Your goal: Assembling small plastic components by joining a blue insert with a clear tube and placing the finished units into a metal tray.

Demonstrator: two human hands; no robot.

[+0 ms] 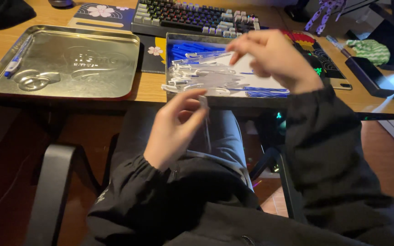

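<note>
Nearest, below the metal tray's (270, 101) front rim: left hand (175, 129), fingers curled, pinching a slim clear plastic pen barrel (205, 119) that hangs down over the lap; black soft sleeve behind it. Seated in a chair with dull black armrests (51, 182).

Over the tray's right half: right hand (270, 57), blurred, fingertips drawn together as if nipping something small; cannot tell what, if anything. Inside the tray, a shallow rectangular tin with a pale floor: a heap of glossy transparent pen barrels (201, 77) on the left, thin blue refills (192, 48) at the far-left corner and more along the near-right edge.

Left of the tray, on the warm wooden worktop (149, 89): a wider, shiny embossed tin lid (64, 64) with rounded corners, holding a blue-and-white pen (17, 57).

Beyond the tray: a dark keyboard (192, 18) with coloured lit keys, on a floral desk mat (101, 13).
</note>
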